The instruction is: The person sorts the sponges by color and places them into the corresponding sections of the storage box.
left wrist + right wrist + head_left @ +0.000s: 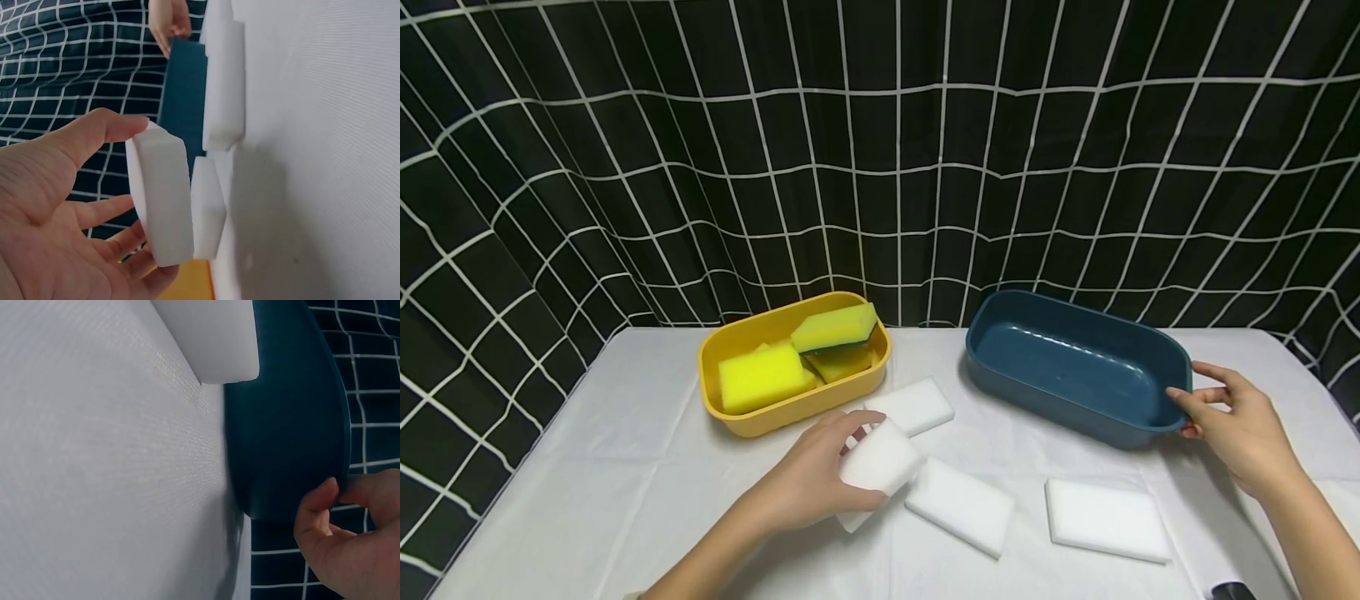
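Observation:
My left hand [820,479] grips a white sponge block [883,457] between thumb and fingers, and the left wrist view shows that block [164,194] raised off the cloth. Part of a white piece [853,521] shows below it; whether it is a separate block I cannot tell. Over on the right, my right hand [1247,429] pinches the near right end of a dark blue oblong bin [1075,408], thumb on the rim in the right wrist view. Its inside holds nothing visible. White blocks lie close by: one behind [917,406], one beside [962,506] and one farther right [1107,521].
At the left stands a yellow bin [797,412] holding several yellow sponges [760,379], one with a dark green side. A white cloth [602,450] covers the table. Behind hangs a black curtain [917,133] with a white grid. A small black object [1232,591] sits at the bottom right edge.

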A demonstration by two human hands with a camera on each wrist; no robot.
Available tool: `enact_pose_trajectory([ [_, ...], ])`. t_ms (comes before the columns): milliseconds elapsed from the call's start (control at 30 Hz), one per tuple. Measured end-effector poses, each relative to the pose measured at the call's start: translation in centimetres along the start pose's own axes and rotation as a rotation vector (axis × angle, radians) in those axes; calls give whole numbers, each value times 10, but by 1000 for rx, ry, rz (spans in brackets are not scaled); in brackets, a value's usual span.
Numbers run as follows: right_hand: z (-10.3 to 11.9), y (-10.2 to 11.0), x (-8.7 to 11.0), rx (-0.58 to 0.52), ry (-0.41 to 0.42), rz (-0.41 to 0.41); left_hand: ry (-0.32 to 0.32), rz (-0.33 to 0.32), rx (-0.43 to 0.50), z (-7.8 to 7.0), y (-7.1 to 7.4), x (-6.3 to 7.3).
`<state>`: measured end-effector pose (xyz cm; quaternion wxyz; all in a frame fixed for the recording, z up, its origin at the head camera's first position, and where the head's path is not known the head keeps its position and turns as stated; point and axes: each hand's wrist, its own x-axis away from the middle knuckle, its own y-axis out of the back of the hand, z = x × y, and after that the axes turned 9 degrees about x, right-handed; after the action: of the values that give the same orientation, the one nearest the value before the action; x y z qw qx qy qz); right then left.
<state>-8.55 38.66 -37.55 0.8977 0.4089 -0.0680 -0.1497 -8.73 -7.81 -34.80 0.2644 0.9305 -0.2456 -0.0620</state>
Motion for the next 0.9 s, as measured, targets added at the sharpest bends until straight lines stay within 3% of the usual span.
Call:
enact_pose_trajectory([
  [267,2,0,0,10,-5,-3,-19,12,-1,-8,-7,-20],
  [900,0,-3,-1,2,5,-23,19,44,-21,-34,-16,-68],
])
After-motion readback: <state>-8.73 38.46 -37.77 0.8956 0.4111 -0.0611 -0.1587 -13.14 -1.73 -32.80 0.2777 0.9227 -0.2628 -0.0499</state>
